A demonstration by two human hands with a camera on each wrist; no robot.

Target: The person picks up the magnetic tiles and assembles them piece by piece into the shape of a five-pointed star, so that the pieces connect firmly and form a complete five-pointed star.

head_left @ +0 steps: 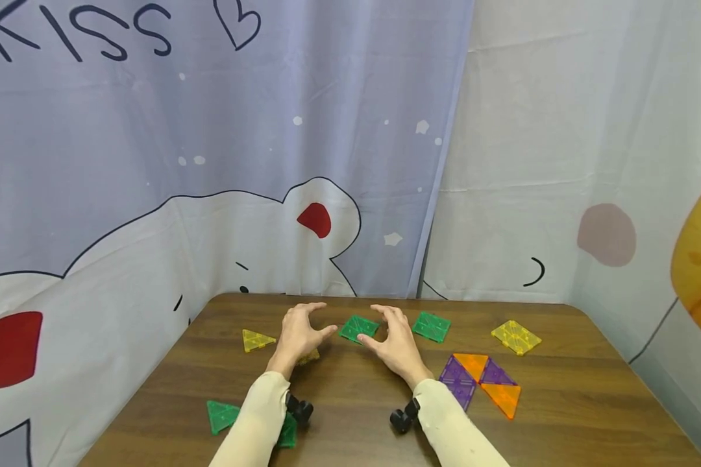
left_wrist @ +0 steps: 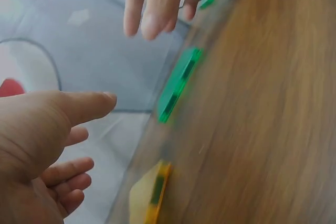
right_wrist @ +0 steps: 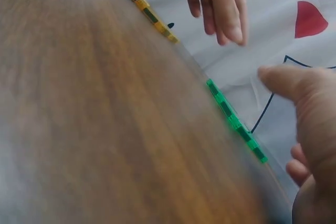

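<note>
Both hands hover above the table, apart from each other, with nothing between them. My left hand has its thumb pointing inward and its fingers loosely bent; it holds nothing. Opposite it, my right hand is just as bare, thumb and fingers spread. A green translucent tile lies flat on the table between the hands, a little beyond the right thumb. In the left wrist view the same green tile shows edge-on. A small yellow tile is partly hidden by my left hand. Another green tile lies right of my right hand.
Purple and orange triangles meet in a group, one of them an orange triangle, right of the right forearm. Yellow tiles lie at the far right and left. Green pieces sit near the left sleeve. A printed curtain hangs behind the table.
</note>
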